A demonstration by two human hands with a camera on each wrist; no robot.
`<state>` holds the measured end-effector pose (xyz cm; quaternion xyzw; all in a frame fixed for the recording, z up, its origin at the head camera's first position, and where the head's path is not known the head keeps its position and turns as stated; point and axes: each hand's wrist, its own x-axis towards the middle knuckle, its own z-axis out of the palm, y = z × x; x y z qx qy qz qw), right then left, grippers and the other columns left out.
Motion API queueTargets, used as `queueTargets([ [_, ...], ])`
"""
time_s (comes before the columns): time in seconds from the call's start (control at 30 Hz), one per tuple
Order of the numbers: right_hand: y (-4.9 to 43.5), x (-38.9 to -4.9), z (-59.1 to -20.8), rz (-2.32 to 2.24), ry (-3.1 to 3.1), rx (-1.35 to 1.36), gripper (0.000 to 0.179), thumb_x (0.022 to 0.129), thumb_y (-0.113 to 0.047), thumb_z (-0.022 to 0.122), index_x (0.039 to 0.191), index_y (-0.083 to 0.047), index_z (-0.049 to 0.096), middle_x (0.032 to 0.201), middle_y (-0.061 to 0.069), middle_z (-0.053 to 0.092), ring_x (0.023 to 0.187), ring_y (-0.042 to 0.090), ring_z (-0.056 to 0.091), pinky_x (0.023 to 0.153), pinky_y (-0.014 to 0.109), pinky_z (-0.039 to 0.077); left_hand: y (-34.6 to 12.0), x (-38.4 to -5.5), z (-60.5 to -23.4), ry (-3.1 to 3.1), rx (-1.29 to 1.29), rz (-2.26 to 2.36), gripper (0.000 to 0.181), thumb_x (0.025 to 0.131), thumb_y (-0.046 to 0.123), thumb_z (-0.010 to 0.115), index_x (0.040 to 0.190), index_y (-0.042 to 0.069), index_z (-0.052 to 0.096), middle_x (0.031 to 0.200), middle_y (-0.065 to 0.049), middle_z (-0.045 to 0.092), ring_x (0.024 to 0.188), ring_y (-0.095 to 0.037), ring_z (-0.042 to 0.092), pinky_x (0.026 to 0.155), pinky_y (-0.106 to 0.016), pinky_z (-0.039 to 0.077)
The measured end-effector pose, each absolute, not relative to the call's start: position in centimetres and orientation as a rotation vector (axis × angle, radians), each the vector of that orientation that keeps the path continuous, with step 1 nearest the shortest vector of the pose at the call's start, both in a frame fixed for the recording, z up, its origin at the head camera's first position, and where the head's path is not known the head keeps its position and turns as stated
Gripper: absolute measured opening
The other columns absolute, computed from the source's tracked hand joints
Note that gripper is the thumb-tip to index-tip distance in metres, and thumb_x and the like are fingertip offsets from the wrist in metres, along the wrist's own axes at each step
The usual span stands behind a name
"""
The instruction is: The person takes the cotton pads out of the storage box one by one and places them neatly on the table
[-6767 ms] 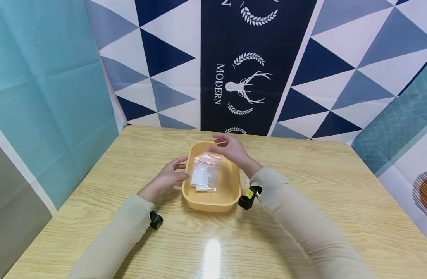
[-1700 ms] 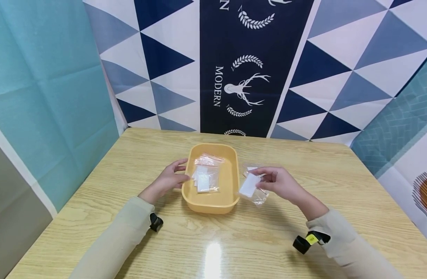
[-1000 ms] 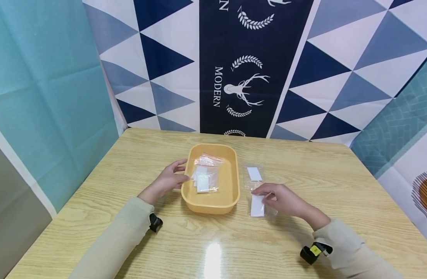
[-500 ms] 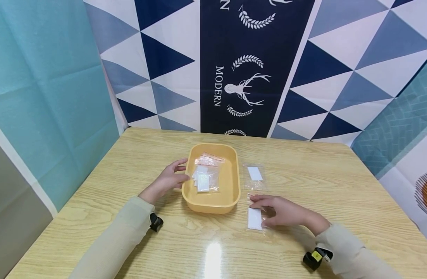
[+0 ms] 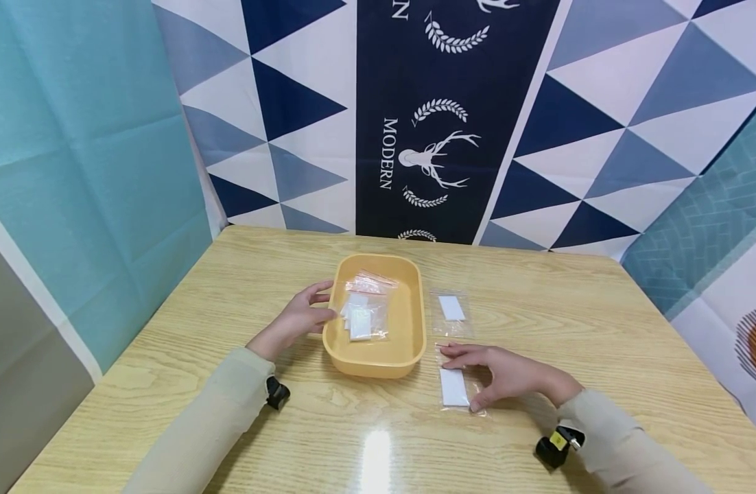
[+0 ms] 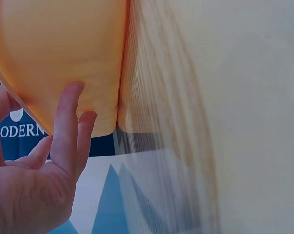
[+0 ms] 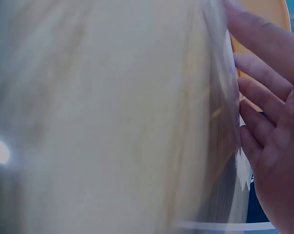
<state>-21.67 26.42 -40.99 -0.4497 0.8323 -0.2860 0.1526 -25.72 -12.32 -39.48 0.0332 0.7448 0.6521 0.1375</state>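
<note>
Clear bag [image 5: 453,388] | beneath right fingers [image 5: 466,358], spread wide, apparently unpinched | left fingers [image 6: 66,126] parted, touching bin [image 5: 373,369]

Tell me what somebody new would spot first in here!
Probably the white deer on the dark cloth behind the table, because it stands out so strongly. Next might be the yellow tub on the table, with clear bags inside and the left hand at its side. Just right of the tub, the right hand touches the nearer of two more bags on the table.
</note>
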Motion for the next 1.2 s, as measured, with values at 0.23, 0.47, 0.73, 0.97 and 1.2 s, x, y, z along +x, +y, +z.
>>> queueTargets([
  [0.23,26.5,-21.9,-40.9,-0.762,2.404,-1.323,0.073,0.069,-0.040,0.078,0.131,-0.011,0.054,0.146,0.013,0.034,0.133,0.037,0.025,0.105,0.014,0.011,-12.3,-25.7,-39.4,2.152,0.098,1.890,0.068,0.086,0.000,0.060,0.145,0.013,0.030,0.137,-0.021,0.037,0.105,-0.035,0.056,0.077,-0.040,0.054],
  [0.47,26.7,-22.5,-40.7,-0.806,2.505,-1.255,0.066,0.072,-0.038,0.077,0.129,-0.012,0.056,0.139,0.008,0.045,0.128,0.032,0.036,0.108,0.032,0.023,-12.2,-25.8,-39.5,2.139,0.101,1.898,0.067,0.086,-0.001,0.059,0.145,0.012,0.030,0.136,-0.021,0.038,0.105,-0.034,0.057,0.077,-0.040,0.054],
  [0.73,25.7,-23.1,-39.4,-1.098,2.614,-0.898,0.053,0.079,-0.022,0.075,0.127,-0.007,0.057,0.125,0.008,0.057,0.116,0.029,0.052,0.097,0.046,0.041,-12.2,-25.9,-39.5,2.145,0.100,1.899,0.067,0.086,-0.001,0.059,0.145,0.011,0.030,0.136,-0.021,0.037,0.104,-0.035,0.057,0.076,-0.040,0.054],
  [0.97,24.2,-23.6,-38.5,-1.367,2.628,-0.738,0.053,0.080,-0.016,0.074,0.126,0.001,0.054,0.124,0.017,0.056,0.114,0.029,0.053,0.096,0.041,0.042,-12.3,-25.9,-39.5,2.122,0.122,1.912,0.068,0.086,-0.002,0.058,0.146,0.009,0.028,0.137,-0.023,0.035,0.107,-0.038,0.054,0.078,-0.042,0.054],
  [1.2,22.7,-23.9,-37.5,-1.536,2.591,-0.606,0.052,0.082,-0.012,0.071,0.129,0.001,0.051,0.126,0.021,0.053,0.114,0.034,0.052,0.092,0.038,0.046,-12.3,-25.9,-39.4,2.129,0.101,1.900,0.067,0.087,-0.001,0.058,0.146,0.011,0.029,0.137,-0.022,0.036,0.109,-0.037,0.054,0.080,-0.041,0.053],
])
